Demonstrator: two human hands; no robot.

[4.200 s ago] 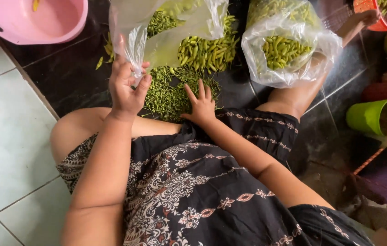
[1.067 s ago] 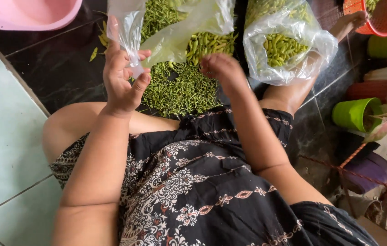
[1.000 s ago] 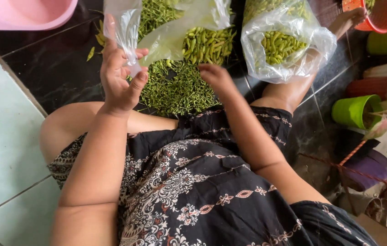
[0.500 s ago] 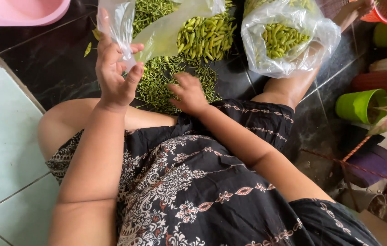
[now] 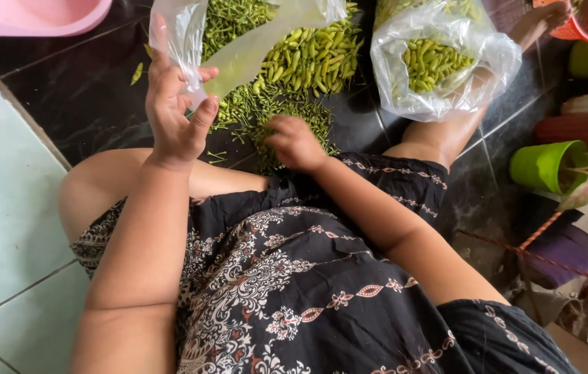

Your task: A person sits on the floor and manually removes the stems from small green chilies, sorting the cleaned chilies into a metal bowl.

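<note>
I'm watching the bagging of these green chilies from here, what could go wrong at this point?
The left hand pinches the clear bag by one edge only, so its mouth may sag and chilies could miss it. The right hand scoops from the loose chili pile on the dark floor, so stems or grit might get in. The filled bag leans against the leg and could tip.
</note>
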